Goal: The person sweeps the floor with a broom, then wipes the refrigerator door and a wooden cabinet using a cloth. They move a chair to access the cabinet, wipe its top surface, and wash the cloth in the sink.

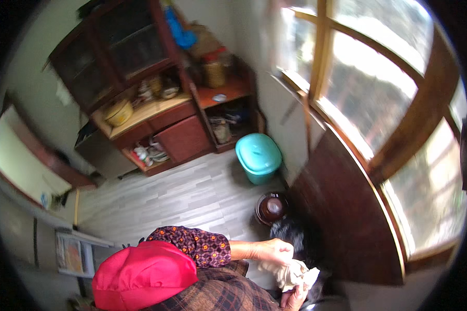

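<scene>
Neither of my own hands shows in this view. Before me is another person in a pink cap (146,274), seen from above, wearing a flower-patterned sleeve (206,245) and a brown plaid garment (227,289). A bunched whitish cloth (292,275) lies between that person's two hands. Their upper hand (270,250) is closed above the cloth, while the lower hand (294,298) grips its near end. Black plastic (290,233) lies just beyond the cloth, beside a dark brown lidded jar (271,208). Blur hides the finer detail.
A turquoise lidded bin (258,155) stands on the grey plank floor (186,190). Behind it are an open shelf unit (227,93) and a dark red cabinet (186,140) bearing a yellow pot (118,112). A brown board (342,217) leans under the wooden-framed window (319,50).
</scene>
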`<move>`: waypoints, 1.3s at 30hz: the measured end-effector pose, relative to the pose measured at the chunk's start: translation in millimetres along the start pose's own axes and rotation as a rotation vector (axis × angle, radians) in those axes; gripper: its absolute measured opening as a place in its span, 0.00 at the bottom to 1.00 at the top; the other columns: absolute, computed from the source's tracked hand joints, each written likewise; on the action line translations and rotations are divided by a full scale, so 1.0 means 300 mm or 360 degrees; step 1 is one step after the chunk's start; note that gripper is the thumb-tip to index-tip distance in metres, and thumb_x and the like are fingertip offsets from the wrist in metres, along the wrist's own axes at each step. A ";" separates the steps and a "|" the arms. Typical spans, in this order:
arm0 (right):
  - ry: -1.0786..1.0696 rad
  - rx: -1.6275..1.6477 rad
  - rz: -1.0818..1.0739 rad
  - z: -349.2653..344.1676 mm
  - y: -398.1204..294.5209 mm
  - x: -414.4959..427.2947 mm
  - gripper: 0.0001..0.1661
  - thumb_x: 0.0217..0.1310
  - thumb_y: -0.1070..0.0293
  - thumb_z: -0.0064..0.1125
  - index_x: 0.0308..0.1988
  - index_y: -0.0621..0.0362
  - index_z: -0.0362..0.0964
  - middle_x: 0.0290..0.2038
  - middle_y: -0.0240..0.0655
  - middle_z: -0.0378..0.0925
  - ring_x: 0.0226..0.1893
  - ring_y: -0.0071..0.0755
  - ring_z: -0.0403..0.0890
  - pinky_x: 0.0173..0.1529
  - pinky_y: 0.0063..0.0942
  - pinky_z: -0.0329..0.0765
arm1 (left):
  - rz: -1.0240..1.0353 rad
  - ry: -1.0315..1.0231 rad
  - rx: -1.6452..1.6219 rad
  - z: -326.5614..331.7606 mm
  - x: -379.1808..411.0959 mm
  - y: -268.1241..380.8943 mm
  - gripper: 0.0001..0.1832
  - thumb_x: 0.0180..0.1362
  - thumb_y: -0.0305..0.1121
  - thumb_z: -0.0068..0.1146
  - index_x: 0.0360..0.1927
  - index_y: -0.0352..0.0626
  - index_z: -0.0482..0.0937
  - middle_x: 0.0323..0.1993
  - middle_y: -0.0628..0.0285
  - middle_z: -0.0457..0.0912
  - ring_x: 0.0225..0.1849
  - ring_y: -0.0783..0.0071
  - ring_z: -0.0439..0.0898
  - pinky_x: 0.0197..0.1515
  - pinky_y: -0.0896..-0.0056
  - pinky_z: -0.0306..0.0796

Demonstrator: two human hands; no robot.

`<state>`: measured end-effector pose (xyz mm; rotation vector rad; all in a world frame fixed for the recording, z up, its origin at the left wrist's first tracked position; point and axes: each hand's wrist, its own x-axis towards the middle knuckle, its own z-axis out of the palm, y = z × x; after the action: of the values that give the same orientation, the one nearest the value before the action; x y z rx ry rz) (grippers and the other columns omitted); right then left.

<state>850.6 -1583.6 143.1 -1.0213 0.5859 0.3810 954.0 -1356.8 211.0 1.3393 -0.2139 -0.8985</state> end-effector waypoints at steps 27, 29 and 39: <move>-0.2416 -0.1703 -0.0543 1.860 0.272 -0.078 0.27 0.59 0.56 0.59 0.51 0.64 0.68 0.23 0.29 0.72 0.22 0.20 0.68 0.27 0.22 0.68 | 0.1421 0.2323 -0.0658 -0.442 -1.459 -0.077 0.12 0.54 0.29 0.56 0.40 0.34 0.77 0.26 0.67 0.78 0.21 0.80 0.72 0.23 0.77 0.64; -0.2539 -0.1462 -0.0569 1.949 0.446 0.013 0.34 0.59 0.57 0.61 0.59 0.61 0.61 0.35 0.37 0.75 0.32 0.23 0.73 0.32 0.24 0.73 | 0.1071 0.2115 -0.0668 -0.513 -1.612 -0.144 0.20 0.55 0.26 0.57 0.51 0.29 0.73 0.45 0.60 0.79 0.47 0.74 0.76 0.53 0.73 0.68; -0.2966 -0.1206 -0.0632 2.306 0.878 -0.044 0.40 0.52 0.69 0.67 0.61 0.58 0.55 0.53 0.33 0.67 0.53 0.30 0.68 0.55 0.29 0.69 | 0.1615 0.2270 -0.0650 -0.755 -1.870 -0.034 0.22 0.53 0.28 0.60 0.52 0.32 0.72 0.47 0.59 0.78 0.50 0.71 0.75 0.56 0.66 0.67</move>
<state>885.5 -850.8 242.1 -0.9913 -1.5042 1.0011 718.0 -814.0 337.3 0.9916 0.3774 0.8848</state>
